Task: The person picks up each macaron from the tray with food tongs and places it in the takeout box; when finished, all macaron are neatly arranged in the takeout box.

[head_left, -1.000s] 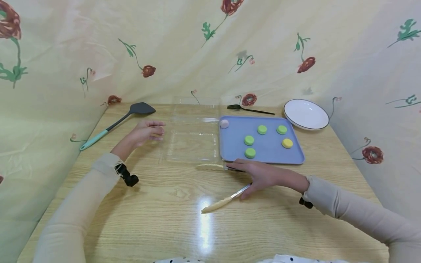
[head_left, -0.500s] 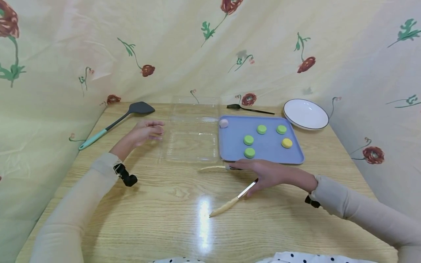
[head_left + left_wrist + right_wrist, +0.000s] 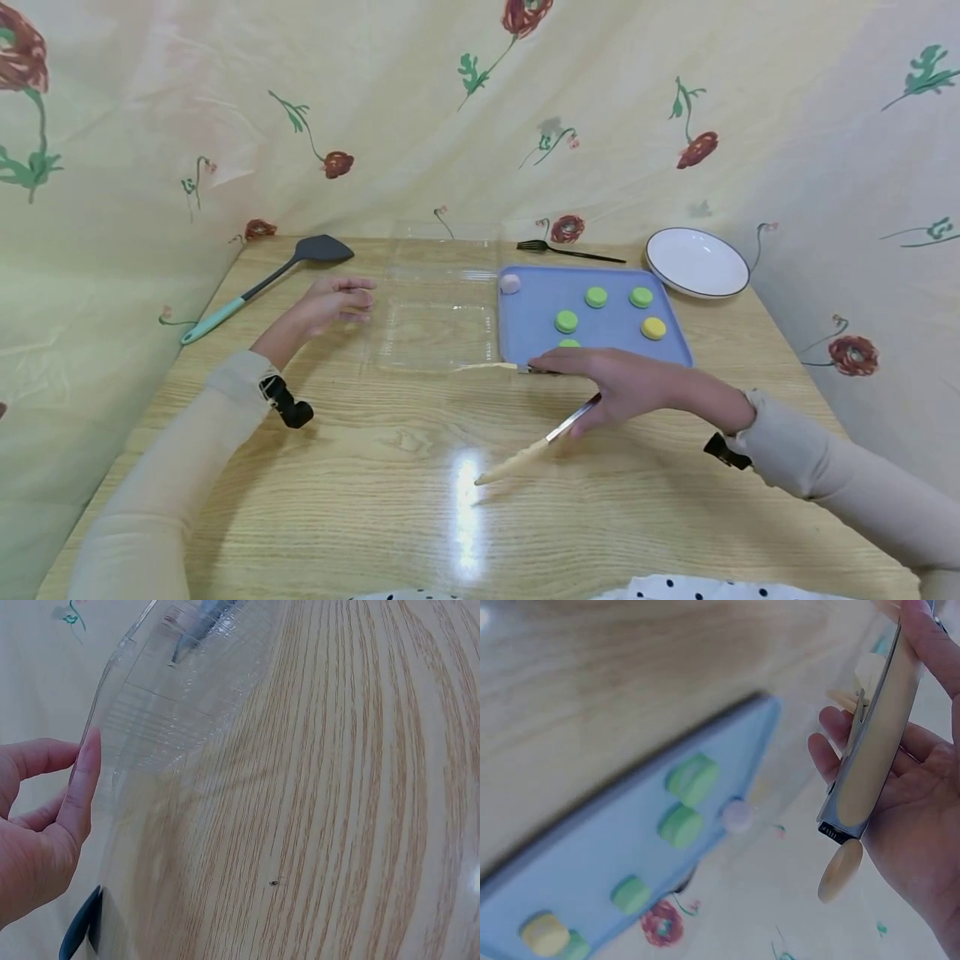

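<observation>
Back cloth (image 3: pixel 405 125): pale, with red flowers, hung behind a wooden surface (image 3: pixel 360 500).
Right grip (image 3: pixel 626 387): curled round the tongs (image 3: pixel 528 454), with the fingers and thumb well apart because the tongs are spread wide. Nothing is caught between the tips.
Tongs' long way: a V is made, with both tips pointed left; the near arm is slanted toward the person. The far arm is run along the front edge of the blue tray (image 3: pixel 521 342).
Little cakes: set on the tray, past the right grip, so the tips are not pointed at them. The half-hidden green cake (image 3: pixel 569 342) is nearest, just beyond the right grip, and the right is the nearer hand. The yellow cake (image 3: pixel 653 328) and the pink cake (image 3: pixel 510 284) are farther back.
Left grip (image 3: pixel 326 307): pinched on the side edge of the clear box (image 3: pixel 438 333), left of the tray.
Left wrist view: that pinch is shown plainly; from the head it is hard to see.
Right wrist view: the tan handle and end tab, hidden by the hand from above, are shown.
</observation>
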Available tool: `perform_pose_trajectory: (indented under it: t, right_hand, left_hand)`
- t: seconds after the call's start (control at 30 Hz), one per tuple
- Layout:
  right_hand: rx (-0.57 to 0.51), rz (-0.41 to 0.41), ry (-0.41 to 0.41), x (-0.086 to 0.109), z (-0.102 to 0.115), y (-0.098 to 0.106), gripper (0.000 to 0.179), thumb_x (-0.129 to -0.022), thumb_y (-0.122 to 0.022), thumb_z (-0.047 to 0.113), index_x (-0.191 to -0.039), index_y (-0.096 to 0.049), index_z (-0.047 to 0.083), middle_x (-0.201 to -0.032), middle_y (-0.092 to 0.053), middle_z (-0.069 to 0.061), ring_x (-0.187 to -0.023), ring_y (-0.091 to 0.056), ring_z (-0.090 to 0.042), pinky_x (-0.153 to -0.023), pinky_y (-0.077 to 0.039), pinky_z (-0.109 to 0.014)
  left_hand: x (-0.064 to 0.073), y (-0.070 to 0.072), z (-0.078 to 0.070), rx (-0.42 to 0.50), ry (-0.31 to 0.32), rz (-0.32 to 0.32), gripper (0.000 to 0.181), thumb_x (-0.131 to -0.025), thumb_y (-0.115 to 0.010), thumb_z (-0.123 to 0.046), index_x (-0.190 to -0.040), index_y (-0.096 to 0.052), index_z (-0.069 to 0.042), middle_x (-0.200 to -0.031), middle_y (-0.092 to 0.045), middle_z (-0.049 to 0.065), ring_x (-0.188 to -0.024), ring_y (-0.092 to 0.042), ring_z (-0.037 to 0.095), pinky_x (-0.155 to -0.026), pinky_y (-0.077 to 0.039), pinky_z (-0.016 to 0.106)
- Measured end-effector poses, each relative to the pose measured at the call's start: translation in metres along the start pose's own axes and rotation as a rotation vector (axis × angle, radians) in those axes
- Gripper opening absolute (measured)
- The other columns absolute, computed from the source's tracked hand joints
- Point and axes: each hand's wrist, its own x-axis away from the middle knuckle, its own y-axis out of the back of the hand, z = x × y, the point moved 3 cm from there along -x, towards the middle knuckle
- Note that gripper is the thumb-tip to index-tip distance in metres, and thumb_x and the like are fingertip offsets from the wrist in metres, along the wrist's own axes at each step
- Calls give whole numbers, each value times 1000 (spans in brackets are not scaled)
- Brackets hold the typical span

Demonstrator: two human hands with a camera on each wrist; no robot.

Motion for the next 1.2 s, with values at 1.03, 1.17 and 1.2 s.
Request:
perform_pose_trajectory:
  t: [1.03,1.17,1.2]
  right_hand:
    - [169,-368,-118,7,-47,76,94,-79,-90,23,-156,-39,3,-146,-54,-16,-125,-59,-31,-88,-59,-45]
    - [143,-383,-196,10,-56,84,94,-79,-90,23,-155,-39,2,-151,-49,-19,-129,-55,-34,-99,-53,-54]
    - [135,-385,-208,11,-59,85,94,-80,-89,23,-155,-38,1,-153,-48,-19,-130,-53,-35,-102,-51,-56]
  left_hand:
    - [0,1,3,-4,-11,-15,52,-103,-54,0,-150,-36,12,-102,-65,0,-102,-66,14,-89,-62,24]
    - [0,1,3,-9,-11,-13,52,-103,-54,0,-151,-36,12,-103,-65,-1,-102,-66,13,-92,-61,25]
    - [1,1,3,-13,-13,-14,52,-103,-54,0,-151,-36,12,-104,-64,0,-102,-66,13,-93,-61,26]
